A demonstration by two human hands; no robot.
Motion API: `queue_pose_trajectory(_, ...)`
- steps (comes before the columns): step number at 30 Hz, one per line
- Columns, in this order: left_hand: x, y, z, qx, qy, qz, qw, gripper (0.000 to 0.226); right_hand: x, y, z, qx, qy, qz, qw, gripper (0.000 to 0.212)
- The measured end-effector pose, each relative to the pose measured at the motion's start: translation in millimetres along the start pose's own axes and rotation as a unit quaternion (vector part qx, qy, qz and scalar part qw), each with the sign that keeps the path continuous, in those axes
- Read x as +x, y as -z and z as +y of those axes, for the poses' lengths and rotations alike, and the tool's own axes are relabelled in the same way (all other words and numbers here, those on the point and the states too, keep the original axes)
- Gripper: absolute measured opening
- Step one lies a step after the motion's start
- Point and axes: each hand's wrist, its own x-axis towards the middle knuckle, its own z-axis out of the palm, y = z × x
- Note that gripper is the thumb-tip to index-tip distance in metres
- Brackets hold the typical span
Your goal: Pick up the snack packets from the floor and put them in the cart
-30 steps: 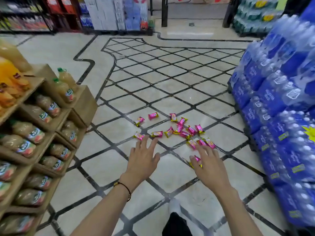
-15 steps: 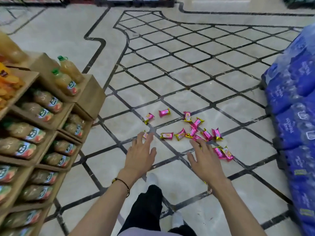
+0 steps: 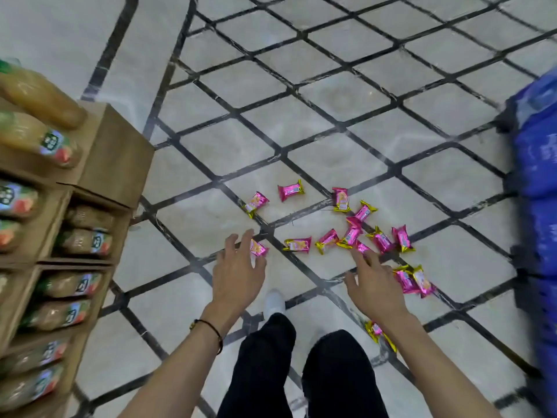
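Note:
Several pink-and-gold snack packets [image 3: 349, 235] lie scattered on the tiled floor [image 3: 331, 95]. My left hand [image 3: 238, 268] reaches down with spread fingers, its fingertips just over one packet [image 3: 258, 248]. My right hand [image 3: 372, 285] stretches out with straight fingers beside the main cluster, near a pair of packets [image 3: 413, 280]. One more packet [image 3: 375, 330] lies partly hidden under my right forearm. Neither hand holds anything. No cart is in view.
A cardboard display rack [image 3: 102, 164] of juice bottles [image 3: 36, 140] stands on the left. Blue shrink-wrapped water packs [image 3: 536, 182] are stacked on the right. My legs in black trousers [image 3: 301, 372] and a white shoe [image 3: 274, 301] are below the hands.
The view has tilted down and come nearer to the floor. Both hands have moved down closer to the packets, the left one now over a single packet.

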Motion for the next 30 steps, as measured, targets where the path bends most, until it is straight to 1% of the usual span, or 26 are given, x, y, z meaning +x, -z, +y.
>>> queue_pose_trajectory(2,34,-2,-2,0.004,0.013,-0.005,1.0,0.059,38,-4,-5,0.022,-0.006,-0.005,1.0,0.057)
queue_pose_trajectory(4,67,-16,-10,-0.007,0.032,-0.011,0.999,0.058,79,-19,-7,0.067,-0.008,-0.008,0.998,0.056)
queue_pose_trajectory(7,119,-60,-30,-0.044,0.088,-0.017,0.995,0.056,146,-64,-1,0.164,-0.056,-0.006,0.985,0.061)
queue_pose_trajectory(10,177,-133,-61,-0.082,0.146,-0.03,0.985,0.056,216,-130,16,0.19,-0.101,-0.012,0.977,0.066)
queue_pose_trajectory(13,234,-220,-99,-0.103,0.175,-0.032,0.979,0.059,282,-209,36,0.195,-0.121,-0.009,0.973,0.069)
queue_pose_trajectory(18,323,-362,-160,-0.132,0.265,0.028,0.955,0.075,382,-336,76,0.197,-0.167,0.007,0.966,0.078)
queue_pose_trajectory(20,352,-410,-185,-0.122,0.288,0.049,0.949,0.082,418,-381,94,0.213,-0.195,0.025,0.957,0.084)
queue_pose_trajectory(23,388,-470,-226,-0.083,0.306,0.07,0.946,0.09,464,-439,115,0.237,-0.239,0.031,0.941,0.101)
queue_pose_trajectory(25,405,-499,-252,-0.053,0.313,0.084,0.945,0.093,485,-467,123,0.234,-0.225,0.051,0.944,0.1)
queue_pose_trajectory(27,418,-521,-272,-0.041,0.315,0.089,0.944,0.094,502,-485,128,0.222,-0.19,0.086,0.952,0.095)
queue_pose_trajectory(30,429,-545,-288,-0.015,0.283,0.105,0.953,0.092,521,-496,132,0.209,-0.161,0.124,0.957,0.095)
